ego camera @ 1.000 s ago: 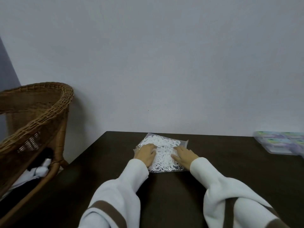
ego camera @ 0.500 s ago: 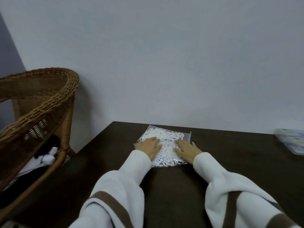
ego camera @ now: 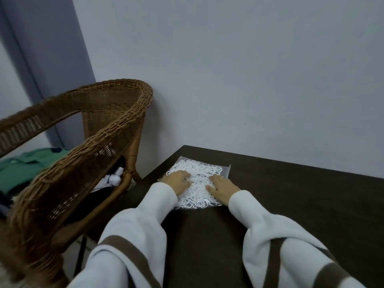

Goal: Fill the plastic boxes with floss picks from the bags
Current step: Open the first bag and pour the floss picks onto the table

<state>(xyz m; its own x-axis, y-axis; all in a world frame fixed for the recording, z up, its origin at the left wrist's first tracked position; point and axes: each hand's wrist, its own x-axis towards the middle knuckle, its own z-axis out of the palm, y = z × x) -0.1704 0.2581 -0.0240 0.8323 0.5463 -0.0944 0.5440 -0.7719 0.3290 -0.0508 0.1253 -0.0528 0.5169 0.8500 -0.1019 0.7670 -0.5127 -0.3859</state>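
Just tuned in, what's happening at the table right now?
A person in white sleeves has both hands flat on a clear bag of white floss picks lying near the far left corner of the dark table. The left hand and right hand rest on top of it, fingers fairly straight. The bag looks unopened, and no plastic boxes are in view. A wicker chair holding clothes stands to the left.

Our left hand [ego camera: 178,182] and right hand [ego camera: 222,186] rest flat on the bag [ego camera: 198,181], which lies right of the chair [ego camera: 87,146].
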